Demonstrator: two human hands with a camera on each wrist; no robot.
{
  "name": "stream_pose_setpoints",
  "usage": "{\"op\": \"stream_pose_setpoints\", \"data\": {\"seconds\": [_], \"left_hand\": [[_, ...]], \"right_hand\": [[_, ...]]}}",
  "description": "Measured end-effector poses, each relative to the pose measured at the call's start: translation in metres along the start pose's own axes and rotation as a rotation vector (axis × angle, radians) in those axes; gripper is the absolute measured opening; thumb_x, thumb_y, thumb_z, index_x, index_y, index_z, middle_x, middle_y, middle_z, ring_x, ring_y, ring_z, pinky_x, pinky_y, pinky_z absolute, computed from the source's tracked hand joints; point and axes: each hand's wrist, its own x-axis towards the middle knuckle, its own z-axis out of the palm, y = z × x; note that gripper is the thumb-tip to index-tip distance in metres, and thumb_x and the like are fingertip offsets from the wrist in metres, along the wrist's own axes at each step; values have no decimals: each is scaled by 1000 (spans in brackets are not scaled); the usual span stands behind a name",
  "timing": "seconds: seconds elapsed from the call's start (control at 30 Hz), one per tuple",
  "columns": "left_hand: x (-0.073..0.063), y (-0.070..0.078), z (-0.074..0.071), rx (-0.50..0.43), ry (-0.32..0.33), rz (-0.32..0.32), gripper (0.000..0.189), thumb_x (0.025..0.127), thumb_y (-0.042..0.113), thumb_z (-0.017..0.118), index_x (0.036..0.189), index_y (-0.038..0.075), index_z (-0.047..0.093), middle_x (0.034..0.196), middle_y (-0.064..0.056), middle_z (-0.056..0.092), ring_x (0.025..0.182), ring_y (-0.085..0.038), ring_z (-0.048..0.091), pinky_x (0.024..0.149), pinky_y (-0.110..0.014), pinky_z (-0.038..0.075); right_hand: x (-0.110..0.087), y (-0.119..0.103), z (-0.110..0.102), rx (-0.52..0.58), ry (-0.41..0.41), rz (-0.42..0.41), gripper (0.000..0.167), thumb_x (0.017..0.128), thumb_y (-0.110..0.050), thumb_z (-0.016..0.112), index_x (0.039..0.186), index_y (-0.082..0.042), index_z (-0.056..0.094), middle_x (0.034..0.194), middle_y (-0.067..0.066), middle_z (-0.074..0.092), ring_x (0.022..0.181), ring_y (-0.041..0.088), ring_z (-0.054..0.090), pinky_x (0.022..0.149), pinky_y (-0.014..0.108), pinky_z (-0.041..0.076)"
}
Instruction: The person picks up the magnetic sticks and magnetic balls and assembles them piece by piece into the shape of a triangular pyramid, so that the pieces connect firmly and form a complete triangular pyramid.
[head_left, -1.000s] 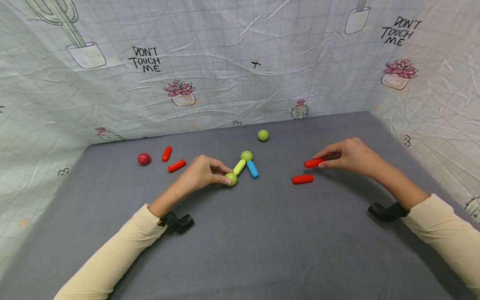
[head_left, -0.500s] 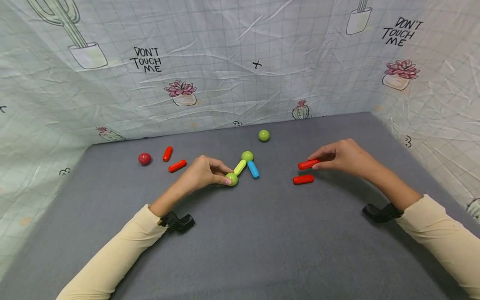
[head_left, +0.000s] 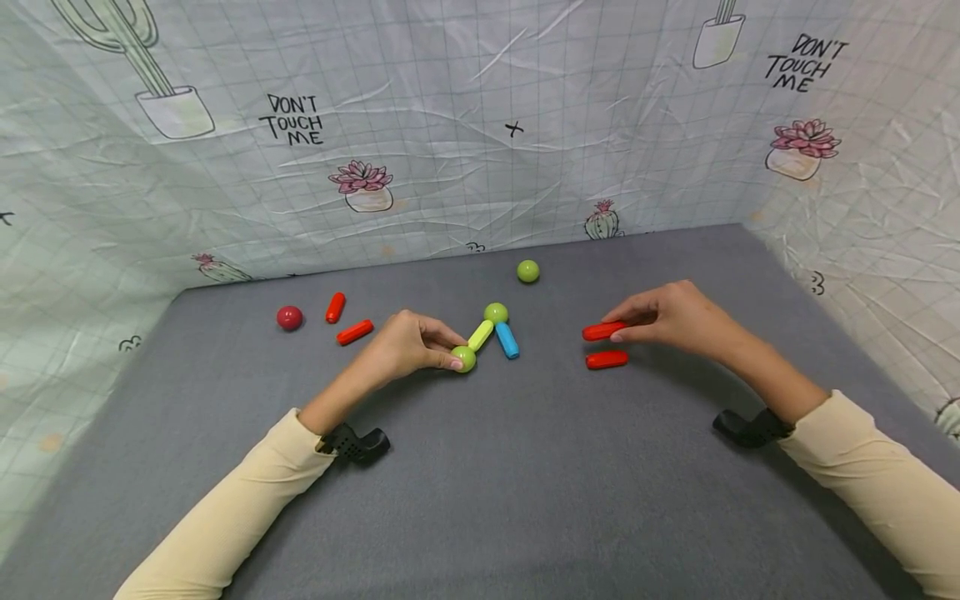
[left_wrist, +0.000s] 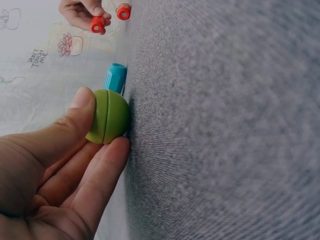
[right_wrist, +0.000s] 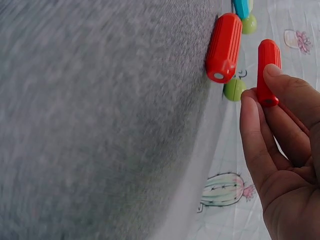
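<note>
My left hand [head_left: 412,346] pinches a green ball [left_wrist: 111,117] between thumb and fingers at the table's middle. From that ball a yellow-green stick [head_left: 481,336] runs up to a second green ball [head_left: 496,312]. A blue stick [head_left: 507,341] slants down from this second ball, its near end on the table. On the right, my right hand [head_left: 663,312] pinches a red stick [right_wrist: 269,70] by one end, held up off the cloth. Just below it in the head view lies another red stick [head_left: 607,360]. Small round metallic-looking spots show on the red sticks' ends.
A loose green ball [head_left: 528,271] sits near the back edge. At the left lie a dark red ball [head_left: 289,317] and two more red sticks, one tilted upright [head_left: 335,307] and one lower [head_left: 355,332]. A printed cloth [head_left: 442,100] hangs behind the grey table [head_left: 480,483].
My right hand has moved left with its red stick, which now hangs over the left part of the lying one. My left hand has stayed on the green ball.
</note>
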Motion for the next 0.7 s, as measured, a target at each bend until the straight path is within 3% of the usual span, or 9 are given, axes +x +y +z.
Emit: {"op": "stream_pose_setpoints", "data": {"seconds": [0.17, 0.27, 0.5, 0.6, 0.7], "left_hand": [[-1, 3, 0, 17, -7, 11, 26, 79, 20, 89, 103, 14, 81, 95, 2, 79, 88, -11, 75, 73, -28, 57], [-1, 2, -2, 25, -29, 54, 28, 81, 20, 88, 107, 13, 79, 101, -1, 78, 93, -14, 74, 76, -29, 58], [0, -9, -19, -37, -127, 189, 32, 82, 9, 85, 113, 8, 76, 111, -6, 75, 103, -20, 72, 85, -29, 58], [4, -12, -25, -74, -179, 215, 32, 81, 2, 84, 112, 4, 76, 111, -9, 75, 102, -22, 72, 86, -30, 58], [7, -11, -26, -68, -201, 226, 30, 81, 0, 84, 110, 4, 77, 110, -9, 75, 101, -20, 73, 86, -29, 59]], "right_hand": [[3, -6, 2, 9, -18, -4, 23, 86, -27, 84, 108, -24, 81, 99, -3, 77, 64, 9, 49, 52, 24, 36], [6, -10, 2, 14, -26, 8, 22, 86, -27, 84, 109, -25, 81, 99, -5, 77, 65, 11, 51, 53, 24, 37], [13, -19, 6, 42, -44, -19, 23, 86, -24, 85, 108, -26, 81, 99, -7, 77, 73, 11, 61, 59, 24, 47], [15, -22, 7, 61, -52, -18, 24, 85, -23, 85, 108, -25, 81, 99, -7, 77, 77, 10, 64, 63, 24, 50], [17, -27, 8, 72, -61, -20, 23, 85, -24, 85, 108, -24, 81, 97, -8, 77, 74, 10, 61, 60, 23, 45]]}}
